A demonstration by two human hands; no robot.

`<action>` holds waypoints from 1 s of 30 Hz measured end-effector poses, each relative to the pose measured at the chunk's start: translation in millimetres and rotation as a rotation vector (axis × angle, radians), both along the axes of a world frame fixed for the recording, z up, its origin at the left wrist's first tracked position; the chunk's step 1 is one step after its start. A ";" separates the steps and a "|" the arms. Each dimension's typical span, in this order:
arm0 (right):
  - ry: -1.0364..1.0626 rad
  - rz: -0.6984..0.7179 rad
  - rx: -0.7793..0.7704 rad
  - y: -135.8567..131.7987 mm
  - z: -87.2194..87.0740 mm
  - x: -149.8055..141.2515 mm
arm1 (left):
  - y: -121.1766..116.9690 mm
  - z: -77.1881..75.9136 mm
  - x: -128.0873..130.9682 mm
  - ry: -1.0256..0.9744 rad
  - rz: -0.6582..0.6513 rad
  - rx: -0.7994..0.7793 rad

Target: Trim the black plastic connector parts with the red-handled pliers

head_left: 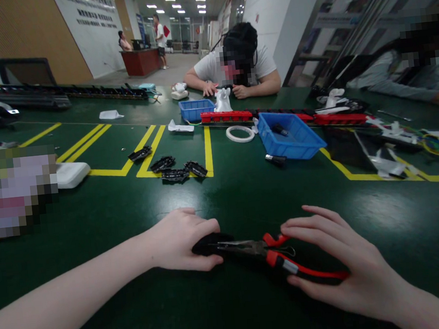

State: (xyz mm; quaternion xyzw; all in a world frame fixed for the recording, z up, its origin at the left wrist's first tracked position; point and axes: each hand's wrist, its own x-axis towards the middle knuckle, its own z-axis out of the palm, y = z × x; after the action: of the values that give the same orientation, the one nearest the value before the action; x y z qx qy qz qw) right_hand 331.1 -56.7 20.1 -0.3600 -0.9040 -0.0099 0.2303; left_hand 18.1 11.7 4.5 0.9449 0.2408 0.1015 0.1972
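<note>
My left hand [182, 240] grips a small black part [204, 245] between thumb and fingers, just above the green table; its exact kind cannot be made out. From the right, needle-nose pliers [254, 247] with red handles reach in, their jaw tips at the black part's right end. My right hand [344, 253] holds the pliers loosely, fingers on the upper handle and thumb by the lower one, the handles spread apart. Beyond my hands lie several black ribbed pieces [175, 175], one apart from the others toward the left.
A blue bin [293, 144] with a dark item inside stands ahead, a black cylinder [275, 159] before it. Behind are a tape roll [240, 134], red strips [226, 116] and a smaller blue bin [197, 108]. A white case [72, 175] lies left. People sit opposite and at right.
</note>
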 end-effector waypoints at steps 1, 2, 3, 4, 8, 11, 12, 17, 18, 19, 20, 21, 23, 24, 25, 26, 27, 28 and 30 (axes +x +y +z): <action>-0.013 0.001 0.003 -0.1 0.4 0.3 | 0.0 0.0 -0.1 -0.002 -0.002 0.000; -0.017 -0.004 0.005 -0.4 0.9 0.4 | 0.0 0.0 -0.2 -0.004 -0.004 0.000; -0.015 -0.013 0.006 -1.0 1.4 0.2 | 0.1 -0.2 -0.5 -0.005 -0.006 -0.003; -0.010 -0.026 0.006 -1.7 2.1 -0.2 | 0.3 -0.5 -0.9 -0.006 -0.009 -0.007; -0.003 -0.037 0.017 -4.5 5.2 -3.1 | 1.8 -2.3 -2.5 -0.012 -0.035 -0.007; -0.006 -0.035 0.028 -5.7 6.6 -5.2 | 2.1 -3.3 -3.1 -0.015 -0.046 0.023; 0.002 -0.047 0.029 -5.9 6.6 -5.7 | 1.8 -3.3 -3.2 -0.017 -0.048 0.034; -0.013 -0.069 0.045 -3.8 5.4 -3.3 | -1.6 -1.7 -4.3 -0.038 -0.051 0.115; -0.026 -0.059 0.050 -2.9 5.1 -2.1 | -2.2 -1.3 -4.6 -0.032 -0.054 0.139; -0.035 -0.052 0.055 -1.9 4.8 -1.0 | -2.6 -1.0 -5.0 -0.023 -0.060 0.162; -0.038 -0.051 0.056 -0.9 4.5 0.1 | -2.8 -0.8 -5.3 -0.013 -0.067 0.182; -0.038 -0.051 0.055 0.0 4.2 0.8 | -2.9 -0.7 -5.5 -0.005 -0.077 0.197; -0.035 -0.056 0.046 1.4 3.7 1.6 | -2.6 -0.8 -5.8 0.004 -0.094 0.209; -0.035 -0.057 0.041 2.0 3.4 1.7 | -2.4 -0.9 -5.8 0.009 -0.098 0.210; -0.037 -0.055 0.037 2.3 3.1 1.7 | -2.2 -1.1 -5.9 0.012 -0.102 0.211; -0.040 -0.050 0.033 2.6 2.9 1.6 | -2.1 -1.3 -5.9 0.013 -0.104 0.214; -0.040 -0.049 0.030 2.7 2.7 1.5 | -2.0 -1.5 -5.9 0.013 -0.107 0.218; -0.039 -0.052 0.026 2.6 2.5 1.3 | -2.1 -1.7 -6.0 0.011 -0.113 0.226; -0.033 -0.057 0.019 2.3 1.9 0.8 | -2.2 -1.9 -6.1 0.005 -0.129 0.245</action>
State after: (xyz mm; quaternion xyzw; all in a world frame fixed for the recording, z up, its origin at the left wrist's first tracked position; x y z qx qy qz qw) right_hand 331.8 -54.4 22.1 -0.3833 -0.8970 -0.0308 0.2182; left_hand 11.9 9.5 2.6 0.9756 0.1661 0.1151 0.0858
